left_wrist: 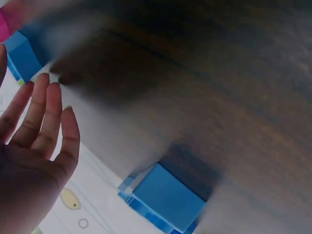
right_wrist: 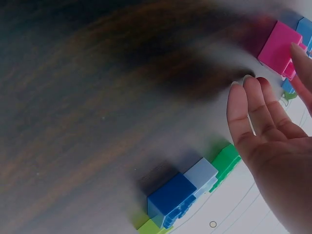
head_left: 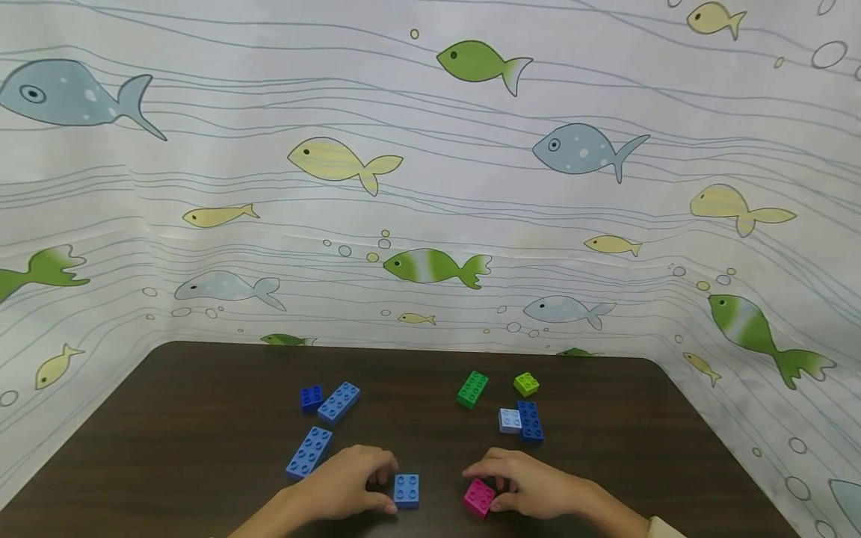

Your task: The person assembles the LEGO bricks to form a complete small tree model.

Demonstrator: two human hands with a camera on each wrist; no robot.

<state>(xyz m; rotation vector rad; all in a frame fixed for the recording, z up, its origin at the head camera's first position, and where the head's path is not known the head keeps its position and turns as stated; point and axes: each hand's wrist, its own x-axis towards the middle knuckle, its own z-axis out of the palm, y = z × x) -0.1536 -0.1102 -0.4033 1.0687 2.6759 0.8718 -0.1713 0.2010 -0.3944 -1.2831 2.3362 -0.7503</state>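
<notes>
At the near part of the dark table, my left hand [head_left: 353, 482] is beside a light blue brick [head_left: 406, 490], thumb tip close to its lower left corner. Its fingers look loosely bent in the left wrist view, apart from that brick [left_wrist: 23, 56]. My right hand [head_left: 528, 482] arches over the right side of a pink brick [head_left: 479, 498], thumb at its right edge and a forefinger beyond its far side. The right wrist view has the thumb overlapping the pink brick [right_wrist: 280, 48]; whether it touches is unclear. Both bricks rest on the table.
Left of centre lie two long blue bricks [head_left: 309, 452] [head_left: 339, 402] and a dark blue brick [head_left: 312, 398]. Toward the right are a green brick [head_left: 473, 389], a lime brick [head_left: 526, 384], a pale blue brick [head_left: 510, 421] and a dark blue long brick [head_left: 530, 421]. Fish-patterned curtain [head_left: 430, 209] surrounds the table.
</notes>
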